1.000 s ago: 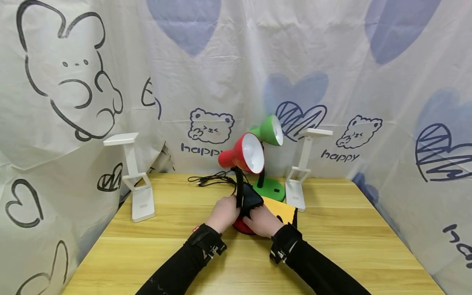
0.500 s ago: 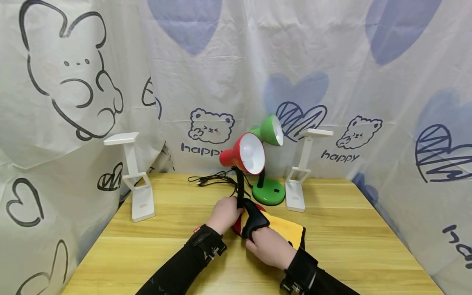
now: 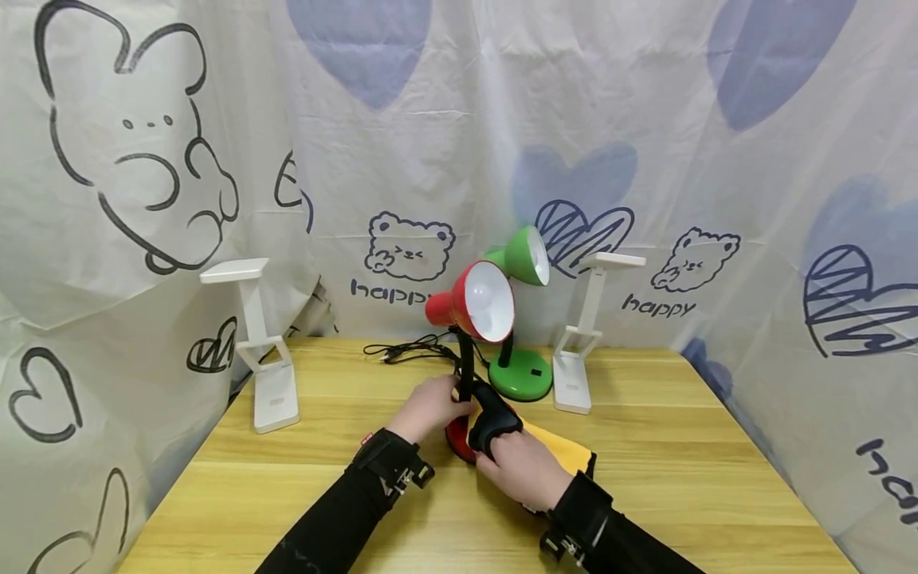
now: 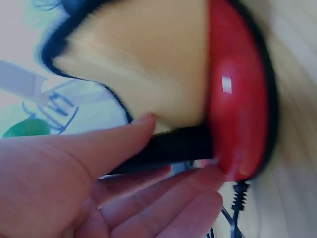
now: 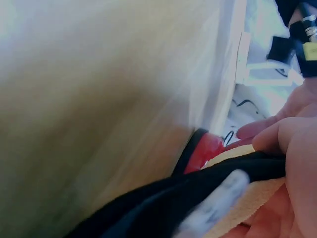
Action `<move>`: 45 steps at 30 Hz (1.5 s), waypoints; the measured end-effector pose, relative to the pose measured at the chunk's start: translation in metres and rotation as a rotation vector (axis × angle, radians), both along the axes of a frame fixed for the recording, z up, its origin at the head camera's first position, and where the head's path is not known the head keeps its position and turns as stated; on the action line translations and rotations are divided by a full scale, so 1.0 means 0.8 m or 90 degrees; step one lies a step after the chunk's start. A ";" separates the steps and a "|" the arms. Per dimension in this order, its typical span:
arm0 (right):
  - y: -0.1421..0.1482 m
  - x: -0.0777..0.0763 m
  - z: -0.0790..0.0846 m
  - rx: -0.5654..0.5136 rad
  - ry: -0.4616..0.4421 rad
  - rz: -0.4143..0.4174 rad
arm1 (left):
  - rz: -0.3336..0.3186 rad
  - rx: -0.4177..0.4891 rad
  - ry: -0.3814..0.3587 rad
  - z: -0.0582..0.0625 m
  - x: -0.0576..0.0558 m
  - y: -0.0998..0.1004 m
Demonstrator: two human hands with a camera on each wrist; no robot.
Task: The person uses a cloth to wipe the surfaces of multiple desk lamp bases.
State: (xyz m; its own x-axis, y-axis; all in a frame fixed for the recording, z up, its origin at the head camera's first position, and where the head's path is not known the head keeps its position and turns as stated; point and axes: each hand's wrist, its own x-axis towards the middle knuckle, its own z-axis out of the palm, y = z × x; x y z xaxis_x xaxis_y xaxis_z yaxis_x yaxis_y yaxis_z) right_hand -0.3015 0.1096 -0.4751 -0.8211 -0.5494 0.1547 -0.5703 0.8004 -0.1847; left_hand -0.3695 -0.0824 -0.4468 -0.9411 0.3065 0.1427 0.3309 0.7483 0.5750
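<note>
A red desk lamp (image 3: pixel 441 308) with a white-lined shade and a black neck stands mid-table. My left hand (image 3: pixel 430 410) holds the neck low down; the left wrist view shows the thumb on one side and the fingers on the other. A cloth (image 3: pixel 562 450), yellow on one face with black edging and a dark face folded over, lies across the red base (image 4: pixel 237 99). Bunched cloth is in the grip of my right hand (image 3: pixel 527 469), at the base's right front. The cloth and both hands hide much of the base.
A green desk lamp (image 3: pixel 522 375) stands just behind the red one. White folding lamps stand at left (image 3: pixel 276 399) and right (image 3: pixel 572 383). A black cord (image 3: pixel 416 348) lies coiled at the back, near the patterned curtain (image 3: pixel 459 143).
My right hand has drawn the cloth toward the front right, uncovering the green lamp's base. My left hand stays at the neck, its thumb now laid across it.
</note>
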 end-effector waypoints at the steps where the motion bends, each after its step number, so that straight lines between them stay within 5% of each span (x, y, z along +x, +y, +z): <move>1: -0.001 -0.004 -0.001 -0.004 0.002 -0.003 | -0.002 0.017 -0.002 0.002 -0.003 -0.001; 7: -0.005 -0.027 -0.003 -0.043 0.025 -0.030 | -0.029 0.074 0.016 0.007 -0.017 -0.006; 17: -0.019 -0.059 -0.016 -0.008 0.017 -0.041 | -0.035 0.047 0.062 -0.002 -0.024 -0.003; 21: -0.025 -0.048 -0.014 0.023 0.035 -0.056 | -0.035 0.055 0.069 -0.005 -0.026 -0.001; 26: -0.030 -0.012 -0.012 0.041 0.045 -0.051 | -0.020 0.062 0.051 -0.010 -0.028 -0.001; 33: -0.026 0.030 0.002 0.046 -0.047 0.004 | -0.007 0.057 0.042 -0.008 -0.028 -0.002; 39: -0.036 0.035 -0.013 0.081 -0.029 0.093 | -0.022 0.062 0.033 -0.008 -0.026 -0.004; 45: -0.053 0.015 -0.019 0.097 0.038 0.128 | -0.032 0.061 0.035 -0.008 -0.024 -0.004</move>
